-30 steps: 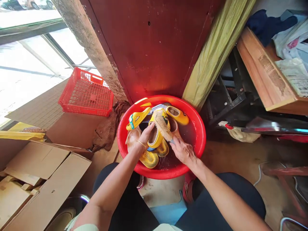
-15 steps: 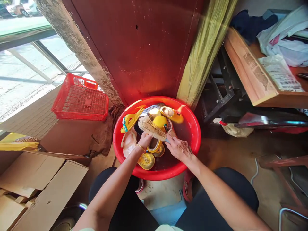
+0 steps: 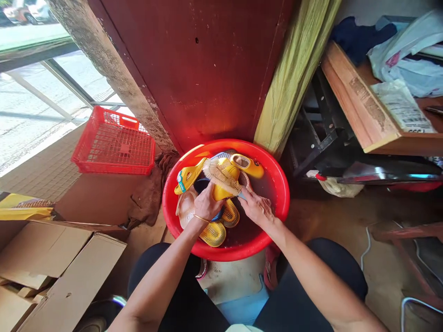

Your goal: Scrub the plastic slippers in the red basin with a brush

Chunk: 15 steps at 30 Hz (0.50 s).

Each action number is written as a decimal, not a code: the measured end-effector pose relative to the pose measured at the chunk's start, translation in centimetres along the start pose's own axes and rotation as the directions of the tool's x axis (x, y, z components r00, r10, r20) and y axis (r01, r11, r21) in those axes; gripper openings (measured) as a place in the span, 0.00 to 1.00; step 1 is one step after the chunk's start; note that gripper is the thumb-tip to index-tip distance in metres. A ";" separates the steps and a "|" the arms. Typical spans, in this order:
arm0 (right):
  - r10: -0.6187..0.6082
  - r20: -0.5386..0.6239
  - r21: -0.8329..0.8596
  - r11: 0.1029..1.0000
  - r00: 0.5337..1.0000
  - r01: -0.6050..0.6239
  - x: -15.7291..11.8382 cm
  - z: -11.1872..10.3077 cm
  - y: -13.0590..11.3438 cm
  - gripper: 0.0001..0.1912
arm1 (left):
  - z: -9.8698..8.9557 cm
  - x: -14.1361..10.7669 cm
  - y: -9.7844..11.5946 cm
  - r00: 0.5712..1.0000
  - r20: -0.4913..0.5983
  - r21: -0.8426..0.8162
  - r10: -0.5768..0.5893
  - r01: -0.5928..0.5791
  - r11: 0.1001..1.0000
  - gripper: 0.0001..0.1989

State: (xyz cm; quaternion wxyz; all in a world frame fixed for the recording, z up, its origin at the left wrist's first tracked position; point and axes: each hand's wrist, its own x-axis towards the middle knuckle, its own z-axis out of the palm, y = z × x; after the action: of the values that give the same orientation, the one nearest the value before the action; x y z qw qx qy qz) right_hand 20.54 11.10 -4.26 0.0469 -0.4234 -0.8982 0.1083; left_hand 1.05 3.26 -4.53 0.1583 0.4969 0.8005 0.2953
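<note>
My left hand (image 3: pixel 206 203) is closed around a yellow shoe (image 3: pixel 218 191), lifted over the red basin (image 3: pixel 282 198). In my right hand (image 3: pixel 256 210) is a scrub brush (image 3: pixel 221 176) with pale bristles and a blue-grey handle; it lies against the shoe and covers part of it. Around my hands in the dark water sit a yellow sandal (image 3: pixel 190 176) with a turquoise label, a yellow clog (image 3: pixel 254 167) and a pale pink sandal (image 3: pixel 187 205). Two yellow patterned soles, a nearer one (image 3: pixel 213 234) and a farther one (image 3: pixel 230 213), face up below my hands.
A red plastic crate (image 3: pixel 116 143) stands left of the basin, beside a brown cloth (image 3: pixel 147 203). Open cardboard boxes (image 3: pixel 65 272) are at the lower left. A dark red door panel (image 3: pixel 207 69) rises behind the basin. A wooden tabletop (image 3: pixel 363 101) juts in at right.
My left hand has shifted slightly left, and the yellow shoe is turned, showing more of its side. The brush has moved a little up and right and slants more steeply.
</note>
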 end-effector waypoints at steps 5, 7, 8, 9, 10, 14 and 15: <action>0.183 0.010 0.044 0.982 0.983 -0.183 1.1 -0.1 2.3 0.25 | -1.0 -0.3 0.5 0.999 -0.020 -0.111 0.042 -0.044 0.993 0.35; 0.134 -0.023 0.065 0.989 0.991 -0.133 0.8 0.1 2.2 0.26 | -0.9 -0.2 0.2 0.999 -0.023 -0.170 0.023 -0.027 0.985 0.37; 0.100 -0.041 0.063 0.993 0.994 -0.097 0.6 0.2 2.0 0.26 | -0.7 0.0 0.1 1.000 -0.014 -0.209 0.015 -0.018 0.978 0.37; 0.079 -0.048 0.059 0.995 0.996 -0.076 0.5 0.3 1.8 0.27 | -0.4 0.1 0.0 1.000 -0.007 -0.268 0.010 -0.011 0.963 0.37; 0.077 -0.039 0.060 0.995 0.996 -0.075 0.4 0.4 1.6 0.26 | -0.1 0.3 -0.1 1.000 0.000 -0.347 0.005 -0.005 0.938 0.37; 0.168 0.025 0.099 0.980 0.985 -0.170 0.4 0.5 1.8 0.23 | 0.8 1.2 -0.2 0.996 0.011 -0.698 -0.089 0.072 0.713 0.33; 0.156 0.018 0.109 0.982 0.988 -0.157 0.3 0.4 1.8 0.23 | 0.9 1.4 -0.2 0.993 0.025 -0.742 -0.111 0.093 0.664 0.32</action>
State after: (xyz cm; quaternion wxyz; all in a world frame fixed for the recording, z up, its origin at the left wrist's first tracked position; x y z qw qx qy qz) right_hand 21.60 12.39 -5.12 0.0575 -0.4891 -0.8549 0.1630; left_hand 0.79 4.74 -5.31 0.3538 0.3408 0.6399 0.5909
